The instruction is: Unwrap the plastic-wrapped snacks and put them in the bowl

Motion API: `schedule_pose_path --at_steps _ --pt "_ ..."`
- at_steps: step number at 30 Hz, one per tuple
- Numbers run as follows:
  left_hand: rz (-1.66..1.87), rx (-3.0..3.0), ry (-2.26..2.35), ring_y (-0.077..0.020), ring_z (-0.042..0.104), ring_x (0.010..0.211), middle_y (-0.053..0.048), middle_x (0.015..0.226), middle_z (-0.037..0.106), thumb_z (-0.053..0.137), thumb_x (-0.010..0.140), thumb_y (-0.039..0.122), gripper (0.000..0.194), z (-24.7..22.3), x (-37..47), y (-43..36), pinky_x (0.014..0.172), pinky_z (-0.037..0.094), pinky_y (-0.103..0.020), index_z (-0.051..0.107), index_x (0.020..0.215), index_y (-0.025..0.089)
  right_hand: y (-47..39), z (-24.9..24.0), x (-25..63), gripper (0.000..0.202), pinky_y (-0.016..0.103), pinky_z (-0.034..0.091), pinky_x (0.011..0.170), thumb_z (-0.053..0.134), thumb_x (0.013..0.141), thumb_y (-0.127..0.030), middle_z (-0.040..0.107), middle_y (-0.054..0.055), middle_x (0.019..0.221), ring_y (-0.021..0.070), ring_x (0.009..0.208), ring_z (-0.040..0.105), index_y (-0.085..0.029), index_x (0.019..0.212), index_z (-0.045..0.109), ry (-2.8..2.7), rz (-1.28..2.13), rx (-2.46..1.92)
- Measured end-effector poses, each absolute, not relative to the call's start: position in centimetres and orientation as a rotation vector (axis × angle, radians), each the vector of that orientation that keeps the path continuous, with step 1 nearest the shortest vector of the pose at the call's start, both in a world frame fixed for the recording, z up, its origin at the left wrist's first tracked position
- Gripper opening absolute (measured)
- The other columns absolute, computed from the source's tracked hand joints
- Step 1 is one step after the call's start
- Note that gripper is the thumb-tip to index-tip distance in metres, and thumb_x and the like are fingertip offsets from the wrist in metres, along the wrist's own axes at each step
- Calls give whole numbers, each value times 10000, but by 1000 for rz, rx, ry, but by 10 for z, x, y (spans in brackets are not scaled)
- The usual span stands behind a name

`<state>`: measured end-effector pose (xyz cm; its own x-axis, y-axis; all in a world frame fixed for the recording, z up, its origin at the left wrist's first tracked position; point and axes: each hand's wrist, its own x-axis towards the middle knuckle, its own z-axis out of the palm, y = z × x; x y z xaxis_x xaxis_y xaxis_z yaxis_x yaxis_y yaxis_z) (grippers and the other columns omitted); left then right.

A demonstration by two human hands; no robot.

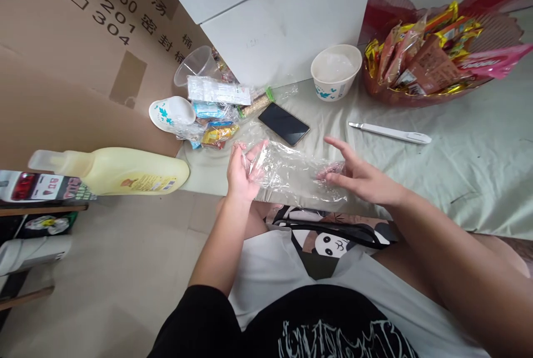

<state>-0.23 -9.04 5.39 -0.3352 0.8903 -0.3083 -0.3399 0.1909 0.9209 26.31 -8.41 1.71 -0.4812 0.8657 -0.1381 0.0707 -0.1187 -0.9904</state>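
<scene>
A crinkled clear plastic bag point(291, 172) is stretched between my two hands, above the front edge of the cloth-covered table. My left hand point(242, 175) grips the bag's left end, its fingers showing partly through the film. At the other end, my right hand point(366, 180) has its thumb and lower fingers closed on the edge of the film, while the index finger points out free. Just beyond the bag lies a black phone point(284, 124). A white scalpel-like knife point(391, 132) rests on the cloth beyond my right hand.
Wrapped snacks point(219, 133) and a tipped paper cup point(172, 112) lie left, near a yellow bottle point(137, 170). A paper bowl point(335, 72) and a snack-filled basket point(400, 94) stand at the back. Cardboard point(54, 69) and white boxes point(283, 25) wall the far side.
</scene>
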Motion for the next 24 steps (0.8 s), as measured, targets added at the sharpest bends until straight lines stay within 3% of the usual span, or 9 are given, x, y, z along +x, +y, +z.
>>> schedule_pose_path --at_steps 5,8,11,14,16,19,21,24 --pt "1501 629 1446 -30 332 350 8 846 761 648 869 601 386 52 3 -84 358 143 -220 486 875 251 -80 21 266 751 300 525 500 623 909 -425 719 30 883 185 617 690 -281 1569 293 -1178 1557 -1289" --pt "1525 669 1453 -22 343 375 -4 1006 780 654 843 659 435 53 5 -82 369 128 -227 494 911 260 -75 23 276 765 309 490 443 602 935 -478 728 53 827 221 582 706 -273 1594 273 -1156 1649 -1439" --pt "1472 709 1443 -12 281 384 -30 1149 765 646 818 714 485 55 7 -84 367 124 -232 525 924 257 -74 25 279 777 362 559 538 592 935 -487 743 49 756 256 648 736 -263 1612 284 -1211 1836 -1405" --pt "1392 716 1426 -12 224 382 -56 1157 760 668 793 714 491 59 10 -86 352 116 -233 565 880 241 -76 26 274 829 407 607 742 665 872 -429 786 47 910 259 870 760 -300 1605 302 -1250 1807 -1234" --pt "1352 705 1389 -8 201 376 -64 1183 757 702 769 700 486 61 11 -87 341 100 -236 578 854 237 -78 27 271 808 403 595 794 680 842 -426 787 46 987 243 926 745 -321 1574 354 -1215 1752 -1106" --pt "1322 667 1291 -6 200 367 -56 1258 740 731 757 679 468 61 9 -88 327 87 -244 590 863 245 -79 31 273 812 341 548 609 662 817 -443 774 52 1116 173 669 686 -367 1564 354 -1110 1790 -1052" --pt "1308 640 1220 -8 226 363 -43 1284 731 743 767 647 434 60 7 -88 325 92 -241 595 875 254 -80 33 275 851 274 402 430 668 802 -452 768 56 1152 90 435 495 -386 1579 327 -1097 1879 -1061" --pt "1330 600 1253 -16 275 348 -41 1082 783 744 782 611 407 55 5 -84 329 99 -221 574 855 249 -81 32 275 626 251 260 366 683 796 -430 779 60 1046 47 369 307 -304 1401 580 -1140 1832 -1117"
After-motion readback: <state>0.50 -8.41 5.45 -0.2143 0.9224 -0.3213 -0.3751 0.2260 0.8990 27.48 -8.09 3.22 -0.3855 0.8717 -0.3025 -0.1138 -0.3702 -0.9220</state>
